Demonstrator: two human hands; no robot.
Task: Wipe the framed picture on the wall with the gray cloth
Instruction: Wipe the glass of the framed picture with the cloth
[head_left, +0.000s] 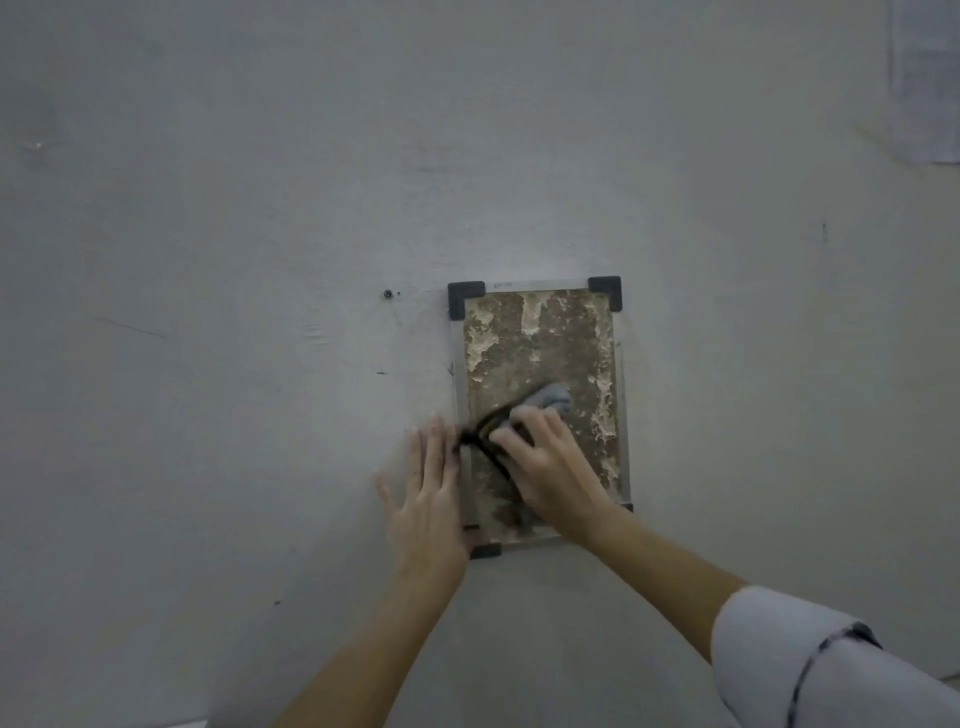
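Note:
A framed picture (540, 343) hangs on the wall, with a thin metal rim, dark corner pieces and a mottled brown and cream surface. My right hand (550, 465) presses a gray cloth (551, 397) against the picture's lower middle; the cloth bunches out above my fingers, and a dark cord or edge trails from it to the left. My left hand (428, 499) lies flat, fingers together, against the wall and the frame's lower left edge. The lower part of the picture is hidden behind both hands.
The gray wall (260, 260) fills the view. A small screw or hole (387, 294) sits left of the frame's top. A pale sheet (924, 78) hangs at the top right corner. My light sleeve (810, 670) shows at the lower right.

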